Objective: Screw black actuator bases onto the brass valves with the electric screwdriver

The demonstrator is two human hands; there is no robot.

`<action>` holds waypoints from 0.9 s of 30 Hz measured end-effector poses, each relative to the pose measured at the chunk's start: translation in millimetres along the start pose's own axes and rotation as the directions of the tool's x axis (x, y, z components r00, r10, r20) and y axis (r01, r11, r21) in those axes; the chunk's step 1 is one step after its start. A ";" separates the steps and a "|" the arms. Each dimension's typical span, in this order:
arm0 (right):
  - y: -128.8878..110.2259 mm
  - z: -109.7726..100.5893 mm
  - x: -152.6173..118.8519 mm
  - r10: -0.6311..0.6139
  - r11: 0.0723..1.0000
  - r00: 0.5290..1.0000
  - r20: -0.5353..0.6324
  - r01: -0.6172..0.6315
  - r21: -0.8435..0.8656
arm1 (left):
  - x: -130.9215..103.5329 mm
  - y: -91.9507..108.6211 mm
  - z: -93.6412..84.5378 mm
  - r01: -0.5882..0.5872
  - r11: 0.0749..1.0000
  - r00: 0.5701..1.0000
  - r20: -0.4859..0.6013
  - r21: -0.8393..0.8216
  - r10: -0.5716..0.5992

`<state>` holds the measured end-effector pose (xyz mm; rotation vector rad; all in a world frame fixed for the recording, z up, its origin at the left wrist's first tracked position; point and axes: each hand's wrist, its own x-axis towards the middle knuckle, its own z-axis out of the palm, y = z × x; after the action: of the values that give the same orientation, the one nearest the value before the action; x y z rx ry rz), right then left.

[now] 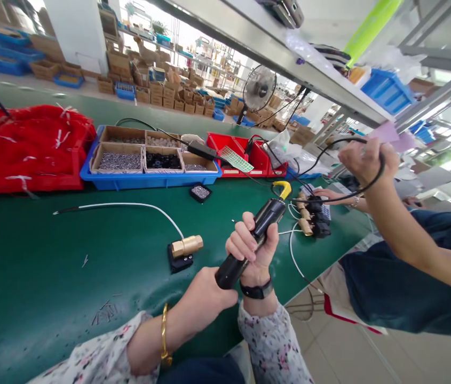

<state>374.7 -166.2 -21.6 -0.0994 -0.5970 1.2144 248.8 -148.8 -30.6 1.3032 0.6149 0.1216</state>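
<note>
Screwdriver (257,234), a black powered type with a yellow hook at its far end, is held tilted above the near edge of the green table (41,256), at about 5 o'clock of the frame. Right hand (254,246) is clenched round its middle; left hand (203,298) is closed on its lower end. Its black cable (329,197) is gripped by a co-worker's hand (363,160) at 2 o'clock. A judged risk: a pull on that cable could jerk the tool from the grasp, or it could snag the valves (313,216) lined up at 3 o'clock. Just left of the hands, a brass fitting (187,246) on a black block lies at the end of a white wire (129,205); it could be knocked by a swing of the tool. Loose screws (105,312) are scattered at 7 o'clock and could roll off. At 11 o'clock stands a blue tray (145,181) of parts boxes, with red bins (29,154) at 9 o'clock and a fan (259,90) at 12. The co-worker's arm crosses the right side and limits room there.
</note>
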 end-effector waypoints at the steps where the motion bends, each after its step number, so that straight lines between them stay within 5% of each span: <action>1: 1.6 -1.3 -0.8 -0.001 1.000 0.999 -0.036 0.000 -0.026 | 0.2 -1.6 -1.2 0.009 1.000 1.000 -0.010 0.019 -0.008; 12: 9.0 -5.2 3.0 -0.025 0.977 0.966 -0.256 -0.030 -0.211 | 7.7 -10.3 -4.5 0.045 0.991 0.994 -0.101 0.125 -0.032; 16: 12.2 -7.3 -1.3 -0.022 0.941 0.939 -0.344 -0.097 -0.325 | 12.1 -15.7 -7.4 0.036 0.994 0.998 -0.059 0.099 -0.031; 21: -10.5 -4.5 -23.0 0.011 0.841 0.907 -0.420 -0.235 -0.486 | -21.0 -22.8 -36.7 -0.030 0.940 0.990 -0.121 0.340 0.076; 23: -32.2 -5.5 -30.4 -0.154 0.823 0.889 -0.431 -0.126 -0.554 | -47.7 -31.6 -63.6 -0.108 0.867 0.944 -0.223 0.487 0.243; 25: -53.9 -10.8 -32.9 -0.429 0.768 0.795 -0.429 0.071 -0.637 | -75.9 -45.5 -95.2 -0.112 0.797 0.834 -0.380 0.593 0.400; 27: -68.3 -22.1 -31.2 -0.582 0.735 0.678 -0.450 0.202 -0.647 | -101.1 -63.2 -123.8 0.002 0.784 0.721 -0.544 0.621 0.429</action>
<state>436.6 -214.0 -26.0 -0.8059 -0.3173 0.4568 87.9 -102.1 -69.3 1.9669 1.1693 0.6792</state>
